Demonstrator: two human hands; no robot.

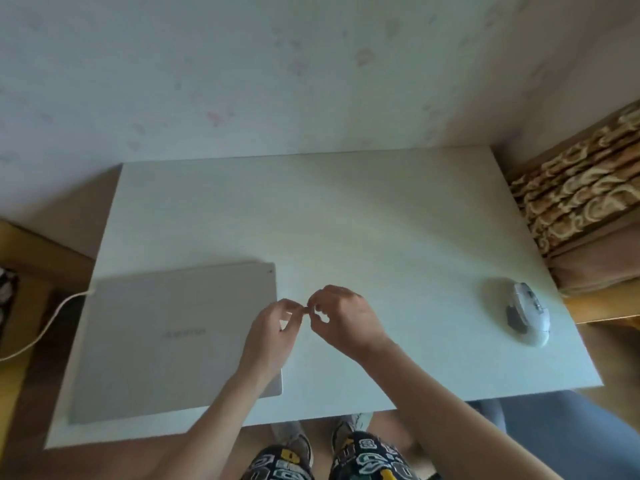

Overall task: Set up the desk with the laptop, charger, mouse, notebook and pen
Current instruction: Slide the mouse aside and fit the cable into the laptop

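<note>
A closed silver laptop (173, 337) lies flat on the left part of the white desk (346, 220). A white charger cable (38, 327) runs from the laptop's far left corner off the desk edge to the left. A white and grey mouse (523, 311) rests near the desk's right edge. My left hand (273, 336) hovers over the laptop's right edge, and my right hand (343, 317) is just beside it. Their fingertips meet above the desk with the fingers curled, and nothing shows between them. No notebook or pen is in view.
A pale wall rises behind the desk. A patterned brown and cream cushion or bedding (581, 195) lies to the right of the desk. My legs in patterned shorts (332, 459) and shoes show under the near edge. Dark clutter sits at the far left (7, 292).
</note>
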